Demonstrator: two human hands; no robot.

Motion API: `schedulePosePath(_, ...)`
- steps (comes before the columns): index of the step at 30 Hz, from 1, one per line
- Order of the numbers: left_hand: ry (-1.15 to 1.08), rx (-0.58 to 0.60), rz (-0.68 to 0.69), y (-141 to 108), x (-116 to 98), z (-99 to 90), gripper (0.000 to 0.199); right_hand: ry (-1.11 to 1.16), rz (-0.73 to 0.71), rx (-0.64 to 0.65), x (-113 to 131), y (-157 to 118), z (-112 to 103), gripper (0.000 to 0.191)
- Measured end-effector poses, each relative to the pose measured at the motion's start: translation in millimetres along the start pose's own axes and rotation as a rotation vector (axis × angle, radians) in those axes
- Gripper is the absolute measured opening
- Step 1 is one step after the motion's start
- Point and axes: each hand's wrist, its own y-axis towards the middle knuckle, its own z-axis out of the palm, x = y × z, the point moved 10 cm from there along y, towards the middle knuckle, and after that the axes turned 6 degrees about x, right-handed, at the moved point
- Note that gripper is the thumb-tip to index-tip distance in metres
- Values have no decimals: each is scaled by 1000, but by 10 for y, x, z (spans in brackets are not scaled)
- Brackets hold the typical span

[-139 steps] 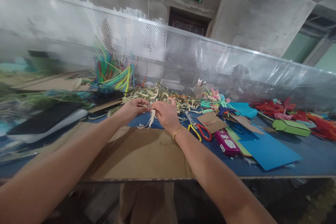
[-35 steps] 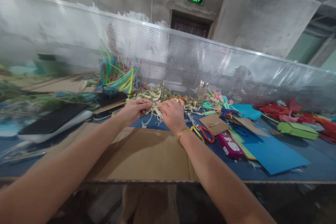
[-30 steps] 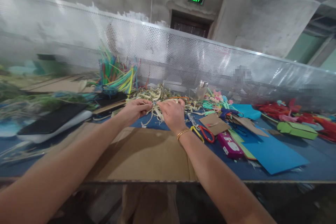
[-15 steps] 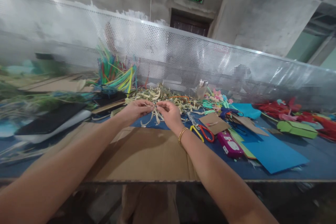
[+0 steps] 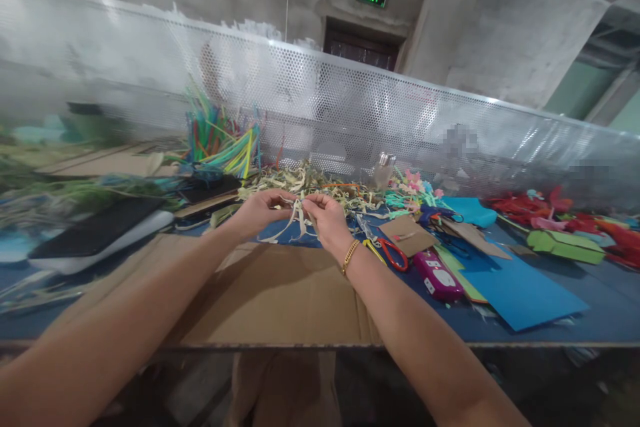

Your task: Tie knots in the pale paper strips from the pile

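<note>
Thin pale strips (image 5: 301, 219) hang between my two hands, over the blue table covering. My left hand (image 5: 261, 213) is closed in a pinch on the strips from the left side. From the right, my right hand (image 5: 327, 219) pinches them too, its fingertips close to those of the left; a gold chain bracelet is on that wrist. Just behind the hands lies a loose heap of pale green strips (image 5: 285, 181). A flat brown cardboard sheet (image 5: 280, 293) lies under my forearms at the table's front edge.
Scissors with red handles (image 5: 394, 255), a purple device (image 5: 438, 275) and blue sheets (image 5: 525, 287) lie on the right. Colourful pipe cleaners (image 5: 220, 140) stand behind on the left, near a black flat object (image 5: 100, 227). A perforated metal screen (image 5: 350, 107) runs along the back.
My hands have moved slightly apart and a little to the right. More of the pale strips now shows between and below the fingers.
</note>
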Motion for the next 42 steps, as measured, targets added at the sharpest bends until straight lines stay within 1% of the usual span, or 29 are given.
schedulePosePath(2, 160, -60, 89, 8, -81, -57, 31, 17, 20, -4, -22, -5, 7, 30)
schedulePosePath(4, 243, -98, 148, 3, -152, -80, 29, 19, 19, -3, -24, -9, 17, 30)
schedulePosePath(7, 278, -140, 203, -26, -271, -81, 24, 25, -23, -21, 7, -14, 13, 27)
schedulePosePath(10, 292, -165, 241, -55, -368, -60, 13, 32, -81, -40, 55, -24, 7, 27)
schedulePosePath(15, 276, -287, 258, -72, -322, -171, 10, -24, -118, -73, 97, -66, 5, 27)
schedulePosePath(17, 294, -295, 286, -77, -314, -174, 15, -25, -121, -87, 94, -79, 4, 27)
schedulePosePath(20, 304, -254, 319, -96, -340, -110, 16, -18, -128, -111, 87, -88, -6, 26)
schedulePosePath(22, 272, -193, 302, -102, -346, -32, 19, -4, -131, -132, 89, -90, -22, 25)
schedulePosePath(25, 201, -134, 219, -102, -310, 56, 27, 17, -134, -156, 105, -98, -40, 25)
schedulePosePath(28, 196, -177, 165, -108, -281, 45, 31, -9, -143, -174, 133, -120, -42, 24)
schedulePosePath(31, 209, -222, 169, -106, -274, 9, 28, -26, -149, -166, 136, -135, -17, 23)
schedulePosePath(33, 180, -222, 163, -94, -247, 0, 27, -28, -142, -149, 120, -134, 4, 24)
schedulePosePath(37, 68, -244, 106, -91, -178, -35, 30, -47, -122, -116, 91, -121, 32, 26)
schedulePosePath(39, 56, -263, 93, -101, -183, -52, 29, -67, -125, -115, 99, -120, 32, 26)
schedulePosePath(42, 75, -252, 93, -100, -205, -44, 27, -104, -134, -115, 130, -127, 34, 27)
